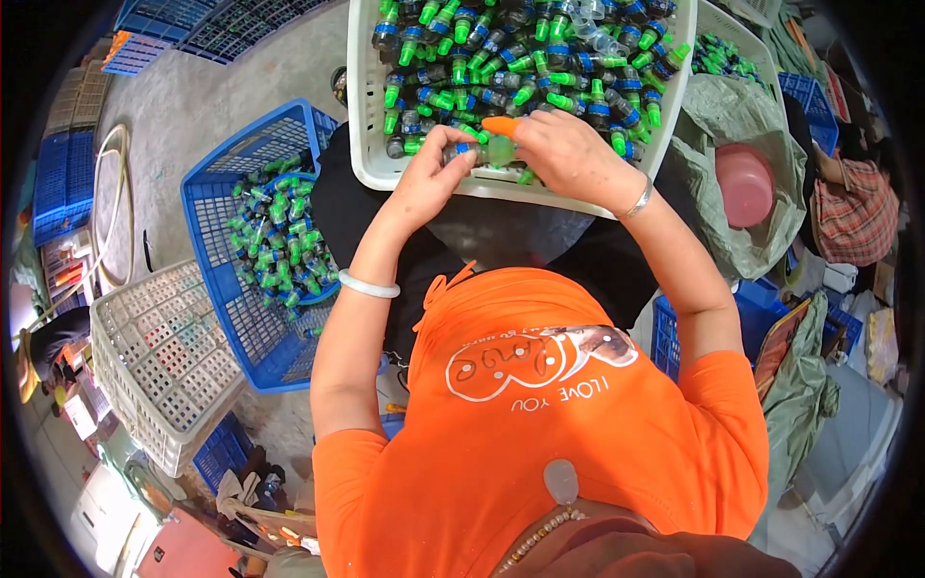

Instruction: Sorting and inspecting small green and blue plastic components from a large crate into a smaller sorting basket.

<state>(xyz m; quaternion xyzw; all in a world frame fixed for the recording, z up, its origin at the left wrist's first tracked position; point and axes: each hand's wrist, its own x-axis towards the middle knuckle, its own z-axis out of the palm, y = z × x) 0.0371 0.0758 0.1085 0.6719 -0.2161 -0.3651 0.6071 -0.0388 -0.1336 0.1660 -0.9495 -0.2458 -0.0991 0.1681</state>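
My left hand (429, 183) is closed, thumb and fingers pinching a small clear plastic piece with a blue ring (462, 150) above the near rim of a white crate (520, 187). Beside it my right hand (578, 164), with an orange cover on a fingertip, is closed on a pale green translucent plastic part (499, 150). The two parts meet between my hands; whether they are joined I cannot tell. Under and beyond my fingers the crate is filled with small green-tipped plastic pieces (520, 77) with blue rings and dark bodies. A few clear cups (599, 37) lie among them.
To my left stands a blue crate (204, 265) with more green-tipped pieces (279, 236), beside a white slatted crate (159, 347). To my right are a greenish sack (708, 106) and a pink basin (744, 183). Another person in a plaid shirt (853, 217) is at far right.
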